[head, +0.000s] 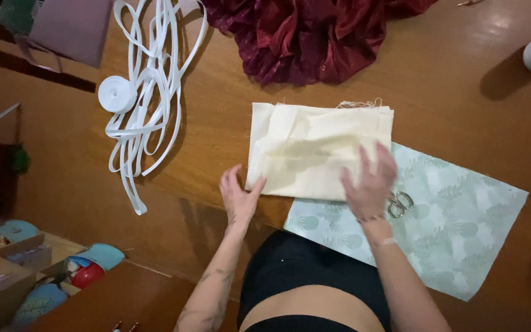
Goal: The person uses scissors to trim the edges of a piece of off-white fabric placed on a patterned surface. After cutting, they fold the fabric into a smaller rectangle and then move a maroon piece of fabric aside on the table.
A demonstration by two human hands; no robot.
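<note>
A folded piece of cream fabric lies flat on the wooden table, and everything else is easiest placed from it. The left hand rests at its near left corner, thumb and fingers closing on the edge in a light pinch. The right hand lies on its near right part, fingers spread and palm down, pressing the layers flat.

Under the cream fabric's right side, and running out to the right and nearer the person, is a pale green leaf-print fabric. A pair of scissors lies on that print just right of the right hand; only the handle loops show clearly. Beyond the cream fabric is a heap of dark red fabric. To its left lie a loose tangle of white elastic tape and a white roll.

The cream fabric looks light, soft and limp, with frayed threads along its far edge. It should slide easily on the smooth table and lose its fold if lifted by one point, so it is probably best held at two corners or along a folded edge.
</note>
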